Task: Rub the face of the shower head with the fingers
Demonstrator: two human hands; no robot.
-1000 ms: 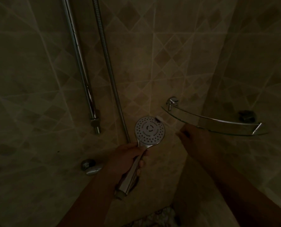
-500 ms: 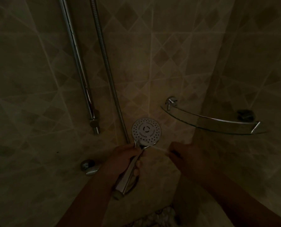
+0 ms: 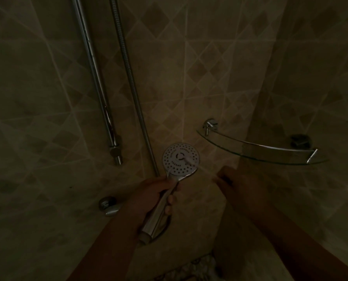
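Note:
In a dim tiled shower, my left hand [image 3: 148,193] grips the chrome handle of a round shower head [image 3: 176,166], whose white, holed face is turned up toward me. My right hand [image 3: 238,181] is curled just right of the head and pinches a thin pale stick [image 3: 190,160]. The stick is motion-blurred and its far end lies across the face of the head. What kind of tool it is cannot be made out.
A chrome slide rail [image 3: 94,74] and a metal hose [image 3: 128,74] run down the wall at upper left. A curved glass corner shelf [image 3: 270,157] juts out at right, just above my right hand. A chrome wall fitting [image 3: 108,205] sits low left. Pebbled floor [image 3: 197,264] shows below.
My right hand dropped from under the shelf toward the shower head, then drew slightly back right. The stick's tip moved from the head's right rim onto its face. My left hand keeps its grip.

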